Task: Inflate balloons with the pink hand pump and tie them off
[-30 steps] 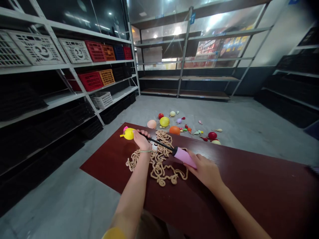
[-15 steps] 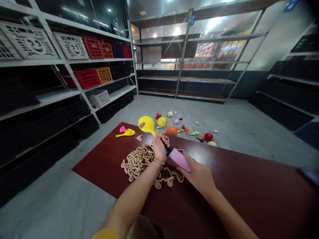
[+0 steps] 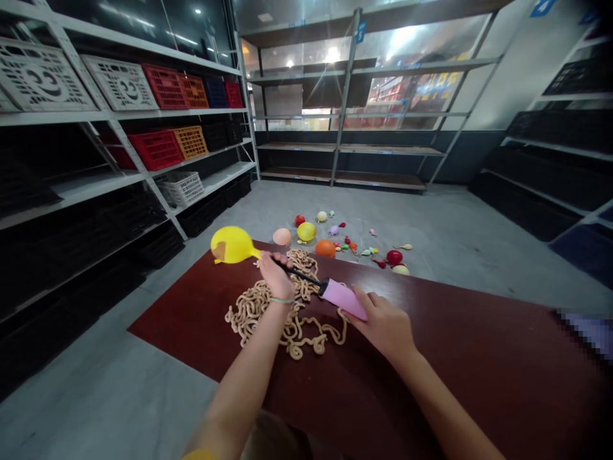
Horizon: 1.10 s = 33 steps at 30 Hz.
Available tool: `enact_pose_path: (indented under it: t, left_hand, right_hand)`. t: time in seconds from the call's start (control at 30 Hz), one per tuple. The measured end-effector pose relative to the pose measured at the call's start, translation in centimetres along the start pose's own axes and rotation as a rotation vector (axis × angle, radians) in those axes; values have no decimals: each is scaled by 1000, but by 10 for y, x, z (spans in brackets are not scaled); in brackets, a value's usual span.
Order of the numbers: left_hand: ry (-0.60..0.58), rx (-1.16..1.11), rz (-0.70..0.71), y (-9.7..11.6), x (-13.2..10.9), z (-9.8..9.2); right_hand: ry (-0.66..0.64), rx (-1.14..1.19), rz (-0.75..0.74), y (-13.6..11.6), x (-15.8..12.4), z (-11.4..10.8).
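A hand balloon pump with a pink barrel [image 3: 343,299] and a black rod [image 3: 302,276] is held slantwise above the table. My left hand [image 3: 276,276] is closed on its black far end, together with the neck of a part-filled yellow balloon [image 3: 234,244]. That balloon has a brown patch and points away to the left. My right hand [image 3: 383,322] is wrapped round the pink barrel. Beneath my left forearm lies a heap of long tan twisted balloons [image 3: 253,305], with loose curling strands reaching toward my right hand.
The dark red table [image 3: 182,319] stretches right. On the grey floor beyond lie several balloons, including an orange one [image 3: 325,248] and a peach one [image 3: 282,237]. Shelves with crates [image 3: 160,148] stand left. A metal rack [image 3: 345,115] stands at the back.
My left hand has moved left, away from my right, pulling the black rod out of the pink barrel. The yellow balloon has moved left with it and looks larger. The view has shifted slightly.
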<state>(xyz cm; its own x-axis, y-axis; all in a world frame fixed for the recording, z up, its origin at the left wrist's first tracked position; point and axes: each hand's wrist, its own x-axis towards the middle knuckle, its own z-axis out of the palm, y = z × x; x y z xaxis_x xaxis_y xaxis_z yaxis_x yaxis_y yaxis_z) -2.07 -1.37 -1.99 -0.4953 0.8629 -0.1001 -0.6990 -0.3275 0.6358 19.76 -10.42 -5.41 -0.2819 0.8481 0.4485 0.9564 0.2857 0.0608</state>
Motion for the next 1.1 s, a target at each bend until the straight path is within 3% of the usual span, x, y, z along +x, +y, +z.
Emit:
enact_pose_path:
  t: [0.03, 0.13, 0.2, 0.3, 0.47, 0.57, 0.67, 0.87, 0.97, 1.1]
  left_hand:
    - [-7, -49, 39, -8, -8, 4]
    - [-74, -17, -20, -33, -28, 13]
    - [-59, 23, -58, -41, -33, 14]
    - [6, 37, -27, -31, -26, 9]
    - [95, -10, 130, 20, 6, 0]
    - [184, -23, 174, 35, 16, -5]
    - [184, -33, 149, 20, 11, -6]
    - [-4, 54, -41, -35, -26, 6]
    - [-34, 72, -67, -29, -24, 8]
    - [34, 25, 3, 6, 1, 1]
  right_hand:
    - [-9, 22, 30, -5, -1, 0]
    - [-23, 96, 108, -14, -1, 2]
    - [-42, 121, 94, -14, 0, 4]
    - [-50, 130, 2, -3, 2, 7]
    - [22, 99, -119, 31, 1, 11]
    - [17, 57, -125, 40, -1, 11]
    - [-9, 18, -97, 27, 0, 7]
    - [-80, 19, 13, -9, 4, -3]
    - [-65, 93, -40, -4, 5, -2]
    - [11, 106, -135, 25, 6, 2]
